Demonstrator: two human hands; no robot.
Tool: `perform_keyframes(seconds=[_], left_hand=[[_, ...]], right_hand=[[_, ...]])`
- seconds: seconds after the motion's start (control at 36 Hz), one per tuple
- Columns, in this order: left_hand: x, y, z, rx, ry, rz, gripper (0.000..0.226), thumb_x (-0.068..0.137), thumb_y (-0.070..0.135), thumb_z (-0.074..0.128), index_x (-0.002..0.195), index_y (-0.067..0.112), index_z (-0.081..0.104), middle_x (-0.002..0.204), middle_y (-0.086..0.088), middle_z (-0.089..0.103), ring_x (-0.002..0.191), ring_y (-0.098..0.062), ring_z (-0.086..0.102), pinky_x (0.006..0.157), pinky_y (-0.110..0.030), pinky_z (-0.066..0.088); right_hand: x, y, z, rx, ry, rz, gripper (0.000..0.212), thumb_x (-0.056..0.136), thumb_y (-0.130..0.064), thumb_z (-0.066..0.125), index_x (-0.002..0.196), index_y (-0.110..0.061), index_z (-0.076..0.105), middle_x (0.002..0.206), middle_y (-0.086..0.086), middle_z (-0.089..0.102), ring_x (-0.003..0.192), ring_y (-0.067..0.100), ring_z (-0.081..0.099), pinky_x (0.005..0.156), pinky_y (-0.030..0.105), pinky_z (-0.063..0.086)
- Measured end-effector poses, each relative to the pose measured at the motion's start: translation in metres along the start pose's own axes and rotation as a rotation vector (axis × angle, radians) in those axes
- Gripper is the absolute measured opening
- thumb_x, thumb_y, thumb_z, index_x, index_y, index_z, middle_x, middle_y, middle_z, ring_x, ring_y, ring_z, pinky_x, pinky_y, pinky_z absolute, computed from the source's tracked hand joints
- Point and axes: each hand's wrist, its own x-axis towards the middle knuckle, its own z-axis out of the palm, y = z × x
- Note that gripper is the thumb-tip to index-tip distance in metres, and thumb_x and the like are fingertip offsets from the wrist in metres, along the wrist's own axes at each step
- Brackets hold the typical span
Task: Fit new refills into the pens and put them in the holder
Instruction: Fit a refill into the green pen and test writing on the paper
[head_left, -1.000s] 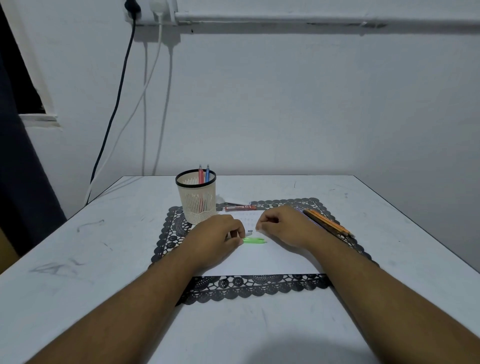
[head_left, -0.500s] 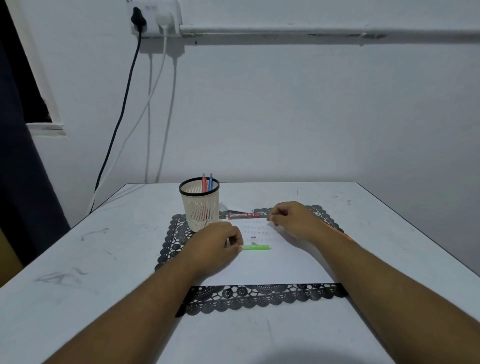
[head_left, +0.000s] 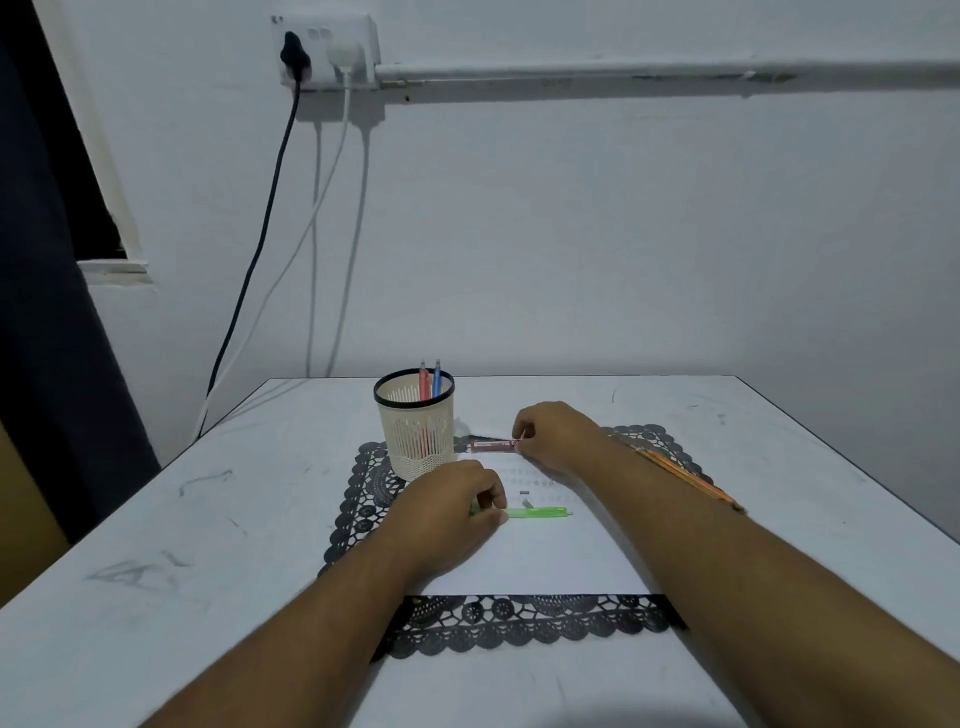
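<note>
On table (head_left: 156, 519), one holder (head_left: 415, 436) with two pens (head_left: 430, 382), left hand (head_left: 449, 512) fingers clamped on one green pen (head_left: 535, 513), right hand (head_left: 558, 436) fingers pinching red refill pack (head_left: 493, 446), label unreadable.

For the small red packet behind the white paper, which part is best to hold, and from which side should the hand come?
Probably the right end. The red packet lies flat, its length running left to right, and its left end is close to the mesh holder. The right hand already touches that free end, so a pinch across the narrow width, coming from the right and above, seems easiest.
</note>
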Motion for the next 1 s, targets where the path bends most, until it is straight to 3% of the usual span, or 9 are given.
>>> perform_keyframes(seconds=[0.19, 0.36, 0.5, 0.61, 0.78, 0.92, 1.0], left_hand=[[0.001, -0.001, 0.001, 0.024, 0.007, 0.004, 0.007, 0.092, 0.039, 0.065, 0.095, 0.033, 0.067, 0.091, 0.018, 0.059, 0.086, -0.002, 0.055, 0.079, -0.035, 0.054], [0.000, 0.002, 0.000, 0.014, 0.008, 0.004, 0.009, 0.093, 0.040, 0.065, 0.097, 0.032, 0.068, 0.092, 0.017, 0.059, 0.086, -0.002, 0.055, 0.078, -0.034, 0.054], [-0.002, 0.002, -0.001, -0.014, 0.026, -0.003, 0.014, 0.090, 0.046, 0.066, 0.098, 0.034, 0.067, 0.091, 0.018, 0.059, 0.086, 0.001, 0.054, 0.077, -0.032, 0.053], [-0.003, 0.002, -0.002, -0.049, 0.040, -0.003, 0.017, 0.088, 0.048, 0.067, 0.099, 0.036, 0.066, 0.095, 0.021, 0.057, 0.089, 0.003, 0.051, 0.076, -0.029, 0.051], [-0.001, 0.002, -0.006, -0.061, 0.088, 0.038, 0.022, 0.090, 0.049, 0.066, 0.108, 0.038, 0.062, 0.101, 0.023, 0.054, 0.094, 0.004, 0.050, 0.075, -0.026, 0.046], [0.000, 0.003, -0.011, -0.091, 0.292, 0.080, 0.039, 0.093, 0.037, 0.073, 0.128, 0.028, 0.058, 0.117, 0.013, 0.053, 0.099, -0.001, 0.048, 0.080, -0.020, 0.043], [-0.001, 0.007, -0.014, -0.095, 0.367, 0.099, 0.046, 0.090, 0.034, 0.076, 0.132, 0.025, 0.058, 0.124, 0.009, 0.054, 0.109, -0.007, 0.051, 0.089, -0.026, 0.045]], right_hand=[[-0.002, 0.002, 0.002, 0.106, 0.017, -0.036, 0.012, 0.089, -0.015, 0.072, 0.097, -0.024, 0.071, 0.091, -0.008, 0.067, 0.089, 0.014, 0.064, 0.078, 0.034, 0.053], [-0.005, 0.004, -0.002, 0.140, -0.020, -0.045, 0.012, 0.089, -0.013, 0.076, 0.100, -0.018, 0.073, 0.092, -0.006, 0.067, 0.086, 0.011, 0.060, 0.074, 0.028, 0.049], [-0.011, 0.004, -0.005, 0.247, -0.009, -0.022, 0.011, 0.089, -0.003, 0.070, 0.089, -0.013, 0.074, 0.081, -0.008, 0.067, 0.074, 0.005, 0.061, 0.057, 0.011, 0.043], [-0.018, 0.004, -0.008, 0.296, 0.026, -0.033, 0.006, 0.089, -0.010, 0.070, 0.086, -0.016, 0.072, 0.081, -0.009, 0.066, 0.076, 0.008, 0.059, 0.063, 0.022, 0.043], [-0.036, 0.001, -0.030, 0.512, 0.145, -0.021, 0.007, 0.095, -0.021, 0.071, 0.088, -0.023, 0.072, 0.071, -0.003, 0.060, 0.062, 0.012, 0.050, 0.059, 0.028, 0.039], [-0.067, -0.012, -0.037, 0.655, 0.156, -0.055, 0.003, 0.092, -0.022, 0.075, 0.090, -0.023, 0.074, 0.058, -0.010, 0.057, 0.060, 0.019, 0.056, 0.061, 0.029, 0.039], [-0.086, -0.022, -0.036, 0.690, 0.138, -0.088, 0.004, 0.093, -0.022, 0.074, 0.089, -0.024, 0.075, 0.069, -0.004, 0.069, 0.055, 0.008, 0.050, 0.055, 0.024, 0.037]])
